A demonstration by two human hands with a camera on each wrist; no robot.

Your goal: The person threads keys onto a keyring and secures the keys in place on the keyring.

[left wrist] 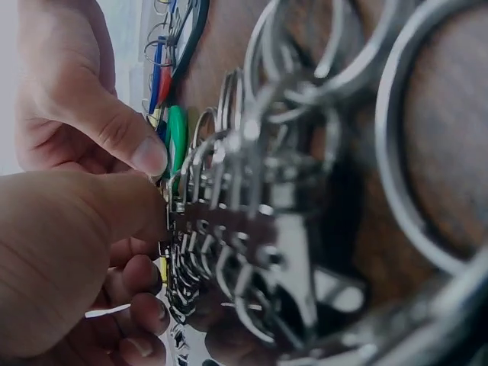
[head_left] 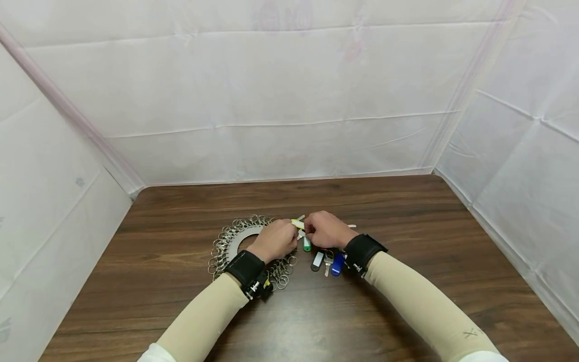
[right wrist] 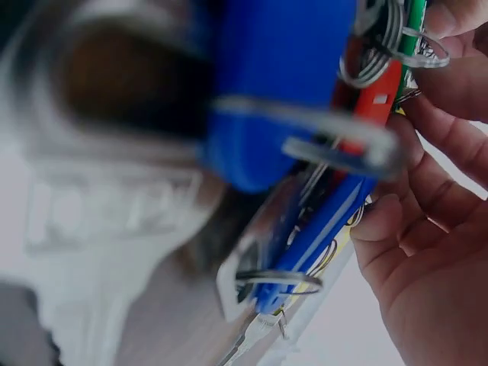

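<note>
Both hands pinch a yellow-tagged key at table centre, beside a pile of split rings

The left hand (head_left: 274,240) and right hand (head_left: 326,230) meet fingertip to fingertip over the wooden table (head_left: 407,211), both with fingers curled tight around the yellow-tagged key (head_left: 297,223) held between them. In the left wrist view a thumb (left wrist: 126,137) presses against a small ring at the edge of the split rings (left wrist: 252,229); whether the ring is already on the key cannot be told. The ring pile (head_left: 230,241) lies under and left of the left hand; loose tagged keys (head_left: 326,261), green, grey and blue, lie just below the right hand. The step in hand appears to be fitting ring to key. The next move calls for a steady hold on the key while the ring's coil is prised apart and turned through the hole
</note>
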